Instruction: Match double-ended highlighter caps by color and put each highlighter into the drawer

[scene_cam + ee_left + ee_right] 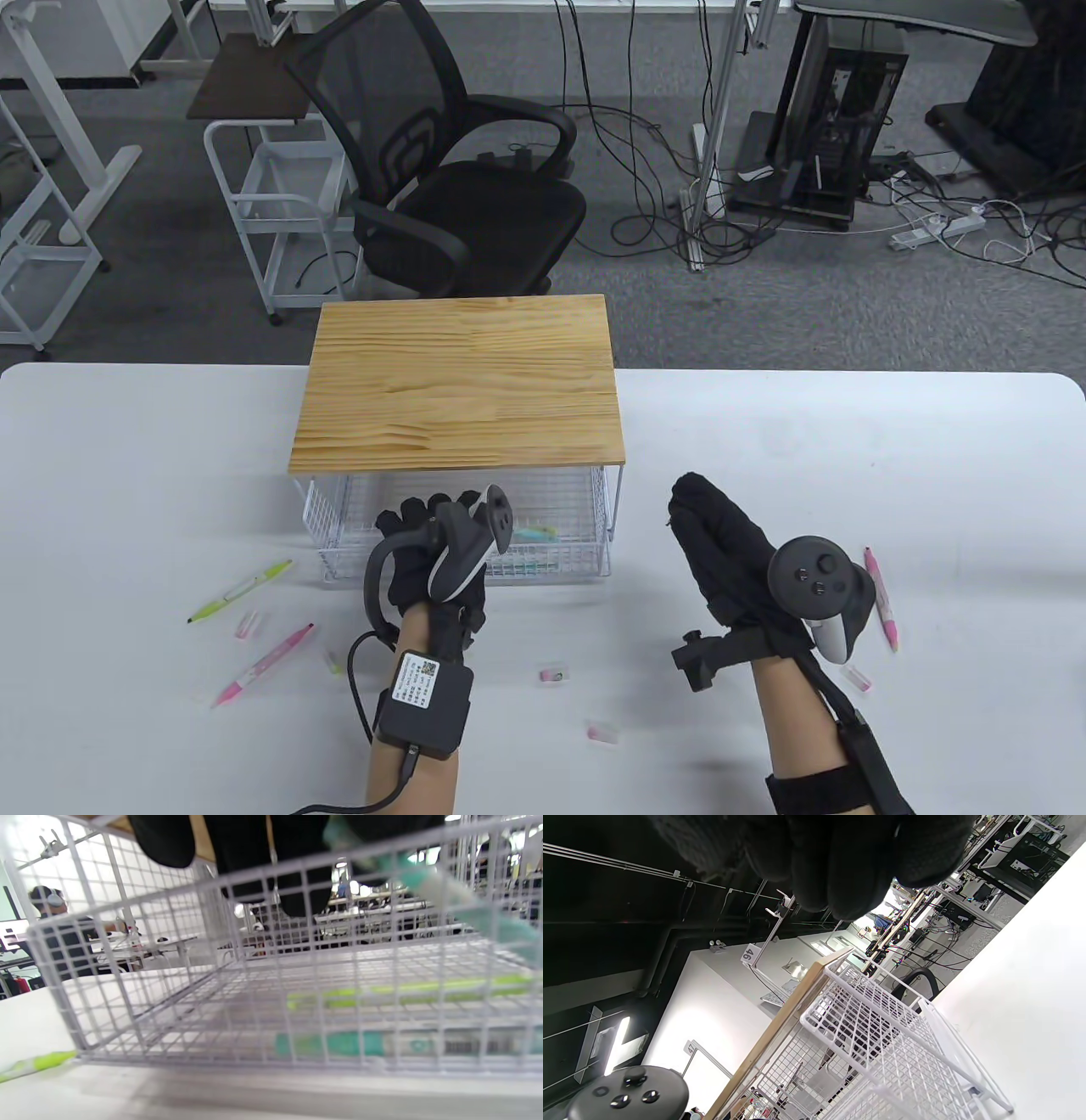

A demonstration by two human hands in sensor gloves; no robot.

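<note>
The left hand (441, 543) reaches over the wire drawer's (339, 543) front rim, apparently pinching a teal highlighter (445, 895) above two highlighters lying inside. Right of the drawer, the right hand (721, 543) hovers empty, fingers relaxed.

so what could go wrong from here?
Left hand holds a teal highlighter over the wire drawer; dropped at a tilt, it may catch on the mesh. Loose caps near the left forearm could be swept away on withdrawal. The pink highlighter beside the right hand could get knocked.
</note>
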